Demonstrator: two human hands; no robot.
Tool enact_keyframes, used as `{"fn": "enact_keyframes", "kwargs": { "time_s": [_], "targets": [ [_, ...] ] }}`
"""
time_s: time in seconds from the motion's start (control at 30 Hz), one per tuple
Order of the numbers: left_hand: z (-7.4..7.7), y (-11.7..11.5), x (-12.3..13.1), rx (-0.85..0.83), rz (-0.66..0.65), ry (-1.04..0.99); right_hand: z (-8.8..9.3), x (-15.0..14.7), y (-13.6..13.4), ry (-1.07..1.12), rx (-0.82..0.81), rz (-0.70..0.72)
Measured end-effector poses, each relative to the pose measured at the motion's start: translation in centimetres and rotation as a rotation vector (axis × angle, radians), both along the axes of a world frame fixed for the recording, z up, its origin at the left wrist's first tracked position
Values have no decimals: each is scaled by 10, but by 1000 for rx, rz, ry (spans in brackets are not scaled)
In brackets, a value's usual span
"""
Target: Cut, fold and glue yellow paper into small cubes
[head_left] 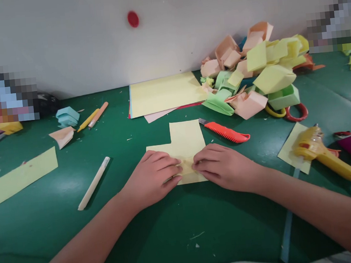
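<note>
A pale yellow cut piece of paper [187,135] lies in front of me, with a square flap pointing away and an arm to the left. Both hands are on its near part. My left hand [156,174] has its fingers bent together, the tips pinching the paper along a crease. From the other side my right hand [224,165] grips it the same way, fingertips close to the left ones. The thumbs are mostly hidden. Just beyond the right hand lies a red utility knife [225,131], its blade end by the flap.
Stacked yellow sheets [162,93] lie at the back. Folded paper boxes [250,72] pile up behind scissors [297,112]. A yellow glue gun [329,154] rests on the right, near a blue strip [287,232]. Leftward are a rolled paper stick [94,183] and a pale strip [21,177].
</note>
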State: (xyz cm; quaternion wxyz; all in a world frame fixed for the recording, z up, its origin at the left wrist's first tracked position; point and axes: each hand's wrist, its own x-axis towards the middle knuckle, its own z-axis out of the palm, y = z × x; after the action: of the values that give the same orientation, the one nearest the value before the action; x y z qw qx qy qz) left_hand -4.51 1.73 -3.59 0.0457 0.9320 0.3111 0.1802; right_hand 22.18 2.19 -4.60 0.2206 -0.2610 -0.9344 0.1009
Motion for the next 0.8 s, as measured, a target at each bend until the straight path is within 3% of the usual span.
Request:
{"fn": "enact_keyframes", "kwargs": {
  "time_s": [0.2, 0.47, 0.8],
  "targets": [
    [4, -8, -2, 26, 29, 69, 1, 0, 1, -23, 67, 5],
    [5, -23, -28, -128, 55, 194, -4, 3, 2, -72, 68, 1],
    [20, -27, -29, -206, 33, 306, 8, -4, -5, -90, 33, -30]
  ]
}}
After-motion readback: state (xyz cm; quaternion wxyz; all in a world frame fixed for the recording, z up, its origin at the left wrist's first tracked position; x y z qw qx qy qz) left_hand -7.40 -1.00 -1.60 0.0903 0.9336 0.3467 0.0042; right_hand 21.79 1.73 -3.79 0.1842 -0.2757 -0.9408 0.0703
